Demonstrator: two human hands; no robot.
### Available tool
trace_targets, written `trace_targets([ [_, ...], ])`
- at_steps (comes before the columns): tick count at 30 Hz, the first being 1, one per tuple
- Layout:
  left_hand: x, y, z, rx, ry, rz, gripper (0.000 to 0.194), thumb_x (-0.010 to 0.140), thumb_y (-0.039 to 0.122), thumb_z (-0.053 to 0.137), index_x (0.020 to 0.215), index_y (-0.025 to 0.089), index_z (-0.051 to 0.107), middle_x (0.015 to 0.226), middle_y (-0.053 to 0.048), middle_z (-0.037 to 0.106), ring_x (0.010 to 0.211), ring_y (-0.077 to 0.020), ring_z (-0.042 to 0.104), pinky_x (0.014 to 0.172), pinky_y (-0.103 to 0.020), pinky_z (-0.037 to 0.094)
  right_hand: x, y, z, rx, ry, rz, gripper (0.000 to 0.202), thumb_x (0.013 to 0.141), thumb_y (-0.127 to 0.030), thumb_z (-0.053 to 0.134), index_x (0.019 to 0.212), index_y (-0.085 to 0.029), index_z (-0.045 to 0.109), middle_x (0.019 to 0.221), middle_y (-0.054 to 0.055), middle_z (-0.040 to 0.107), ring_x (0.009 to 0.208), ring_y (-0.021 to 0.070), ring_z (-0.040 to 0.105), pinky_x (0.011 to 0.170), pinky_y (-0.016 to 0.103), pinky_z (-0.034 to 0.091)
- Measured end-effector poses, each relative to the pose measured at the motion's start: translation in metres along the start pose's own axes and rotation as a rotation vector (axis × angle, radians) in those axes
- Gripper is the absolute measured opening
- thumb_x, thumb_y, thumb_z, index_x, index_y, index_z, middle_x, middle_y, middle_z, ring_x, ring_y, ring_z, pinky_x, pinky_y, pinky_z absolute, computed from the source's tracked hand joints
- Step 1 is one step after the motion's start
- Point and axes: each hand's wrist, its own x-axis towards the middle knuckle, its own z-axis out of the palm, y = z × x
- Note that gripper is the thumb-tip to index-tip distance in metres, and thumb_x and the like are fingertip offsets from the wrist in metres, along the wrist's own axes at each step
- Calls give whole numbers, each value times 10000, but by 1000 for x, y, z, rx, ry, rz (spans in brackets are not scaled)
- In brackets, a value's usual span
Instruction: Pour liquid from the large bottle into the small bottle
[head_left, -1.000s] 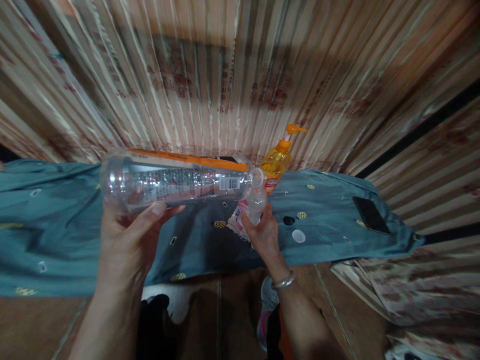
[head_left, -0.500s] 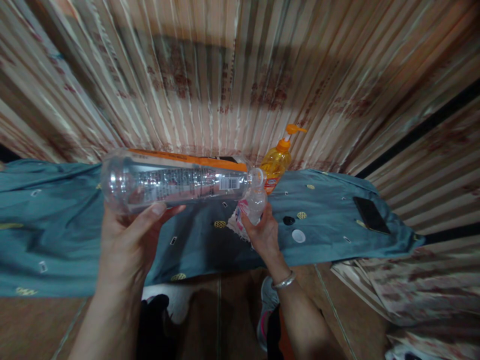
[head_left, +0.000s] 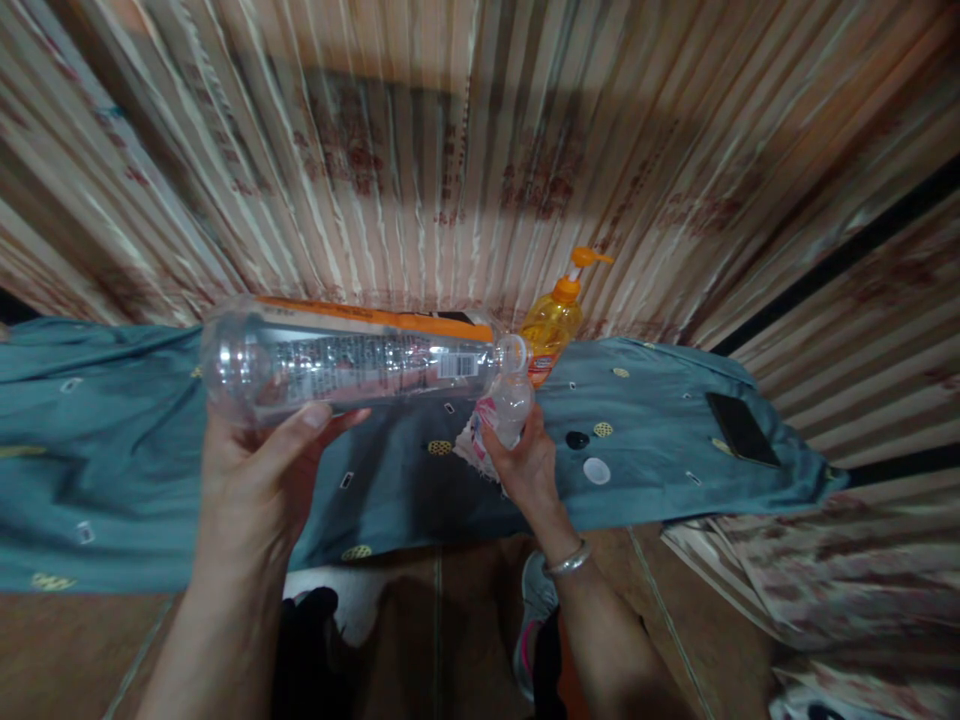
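My left hand point(head_left: 262, 465) grips a large clear plastic bottle point(head_left: 375, 365) with an orange-and-clear printed label, near its base. The bottle lies almost level, its neck pointing right. At that neck, the mouth of a small clear bottle point(head_left: 513, 405) meets it; whether they touch I cannot tell. My right hand point(head_left: 529, 455) is wrapped round the small bottle, which stands roughly upright. A crumpled white-and-pink cloth or wrapper point(head_left: 474, 445) shows beside the small bottle. Just behind stands a pump bottle point(head_left: 551, 325) of yellow liquid with an orange top.
A teal patterned cloth point(head_left: 150, 480) covers the narrow table. On it lie a black cap point(head_left: 577, 440), a white round lid point(head_left: 597, 471) and a dark phone point(head_left: 741, 428). A pleated curtain point(head_left: 420, 150) hangs behind; tiled floor point(head_left: 409, 640) lies below.
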Motion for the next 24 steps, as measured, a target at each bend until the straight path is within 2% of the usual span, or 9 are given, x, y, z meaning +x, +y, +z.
trace_targets([
  [5, 0, 0, -1, 5, -24, 12, 725, 445, 145, 876, 1083, 389, 632, 898, 65, 618, 787, -157, 627, 609, -313, 648, 0, 0, 0, 2, -2, 8, 545, 796, -394, 682, 1254, -141, 529, 1008, 124, 735, 874, 272, 732, 743, 348, 578],
  [16, 0, -2, -2, 11, -15, 22, 567, 451, 159, 876, 952, 331, 673, 924, 50, 633, 809, -163, 631, 610, -316, 651, 0, 0, -1, 20, -15, 1, 555, 804, -392, 677, 1273, -141, 519, 1044, 123, 729, 906, 270, 726, 761, 347, 575],
  [24, 1, -1, -1, 19, -22, 13, 604, 437, 167, 882, 979, 326, 671, 897, 50, 611, 801, -166, 626, 612, -320, 653, 0, 0, -1, 0, -11, 7, 567, 799, -394, 687, 1275, -135, 521, 1045, 128, 730, 908, 275, 729, 760, 345, 573],
])
